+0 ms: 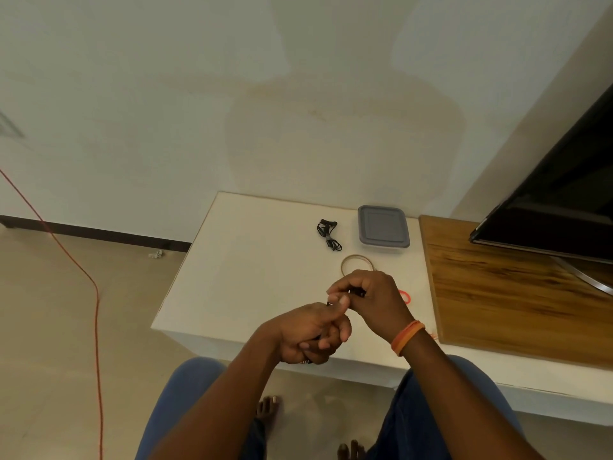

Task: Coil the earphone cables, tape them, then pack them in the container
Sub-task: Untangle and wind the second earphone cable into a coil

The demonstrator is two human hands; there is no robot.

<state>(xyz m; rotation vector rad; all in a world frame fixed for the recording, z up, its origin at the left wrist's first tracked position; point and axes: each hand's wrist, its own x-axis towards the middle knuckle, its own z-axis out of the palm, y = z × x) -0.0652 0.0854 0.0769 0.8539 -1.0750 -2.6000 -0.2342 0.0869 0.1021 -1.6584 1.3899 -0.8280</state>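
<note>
Meanwhile both hands met above the near part of the white table (238,260). The left hand (308,333) had its fingers curled, with the thumb pressed forward, and a dark bit of earphone cable (357,292) showed between its thumb tip and the other hand. The right hand (371,300), an orange band (407,336) round its wrist, was curled too, its fingertips pinching the same dark cable just beyond the left thumb. Most of that cable was hidden inside the two hands, so how far it was coiled I cannot tell.

Farther back on the table lay a second black earphone bundle (328,234), gathered into a loose figure with a wrap about its middle. Just to its right stood the container (383,231), a clear box with a grey lid on it. Between the container and the hands lay a roll of tape (346,263), its near edge hidden by the right hand. A red loop (405,296) peeked out at the right of that hand.

To the right, a wooden board (517,300) adjoined the white top, with a dark screen (564,207) over its far end. An orange cord (96,310) ran across the floor at left.
</note>
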